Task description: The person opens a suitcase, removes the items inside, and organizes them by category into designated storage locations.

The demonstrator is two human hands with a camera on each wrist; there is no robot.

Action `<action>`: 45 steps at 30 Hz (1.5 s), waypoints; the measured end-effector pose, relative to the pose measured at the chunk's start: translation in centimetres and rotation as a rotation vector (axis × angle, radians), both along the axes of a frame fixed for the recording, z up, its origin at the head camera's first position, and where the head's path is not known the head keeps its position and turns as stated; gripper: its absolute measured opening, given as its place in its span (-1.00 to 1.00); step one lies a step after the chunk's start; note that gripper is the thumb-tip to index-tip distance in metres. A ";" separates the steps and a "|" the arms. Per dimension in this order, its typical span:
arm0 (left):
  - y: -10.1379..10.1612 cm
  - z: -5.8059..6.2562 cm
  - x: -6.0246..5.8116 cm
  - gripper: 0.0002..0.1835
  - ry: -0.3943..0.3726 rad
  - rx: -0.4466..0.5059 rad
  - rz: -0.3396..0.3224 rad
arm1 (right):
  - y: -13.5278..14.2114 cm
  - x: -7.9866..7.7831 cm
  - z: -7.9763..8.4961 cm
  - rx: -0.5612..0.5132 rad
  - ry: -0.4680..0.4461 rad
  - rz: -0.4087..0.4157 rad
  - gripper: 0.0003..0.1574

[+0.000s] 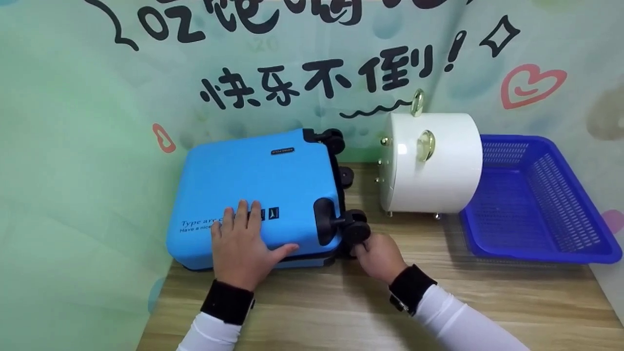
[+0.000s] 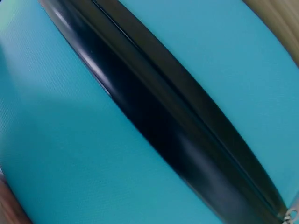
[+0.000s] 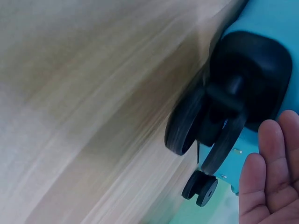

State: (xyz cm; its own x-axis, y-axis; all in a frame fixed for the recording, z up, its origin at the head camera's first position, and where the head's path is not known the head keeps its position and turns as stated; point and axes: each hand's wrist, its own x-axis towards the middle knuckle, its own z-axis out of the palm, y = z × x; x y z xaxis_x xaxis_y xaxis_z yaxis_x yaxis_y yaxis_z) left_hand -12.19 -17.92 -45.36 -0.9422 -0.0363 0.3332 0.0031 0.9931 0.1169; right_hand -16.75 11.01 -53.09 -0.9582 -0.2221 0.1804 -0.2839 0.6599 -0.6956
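Observation:
A blue suitcase [image 1: 248,175] lies flat on the wooden table, its black wheels facing right. My left hand [image 1: 241,253] rests on its upper shell over the printed lettering, fingers spread and straight. At the near right corner, my right hand [image 1: 382,256] is beside and partly beneath a black double wheel [image 1: 357,226], which hides its fingertips in the head view. The right wrist view shows straight fingers [image 3: 272,154] against the suitcase near that wheel. The left wrist view shows the suitcase's dark seam band [image 2: 159,121], with a metal zipper pull [image 2: 290,215] at the lower right.
Right of the suitcase stands a white drum-shaped container [image 1: 434,165] with gold-toned handles and small feet. A blue plastic basket [image 1: 531,248] with perforated walls sits farther right. A printed green backdrop [image 1: 97,146] rises behind and along the left side.

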 end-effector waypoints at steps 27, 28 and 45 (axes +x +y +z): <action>-10.3 2.6 1.3 0.51 -0.323 0.162 0.014 | -1.3 1.1 0.0 -0.031 0.001 -0.043 -0.59; -10.2 2.5 1.4 0.51 -0.314 0.153 0.019 | -1.4 1.3 -0.1 -0.013 0.024 -0.043 -0.60; -8.2 2.6 2.9 0.53 -0.348 0.124 0.115 | -1.7 1.6 0.4 0.060 0.039 -0.046 -0.80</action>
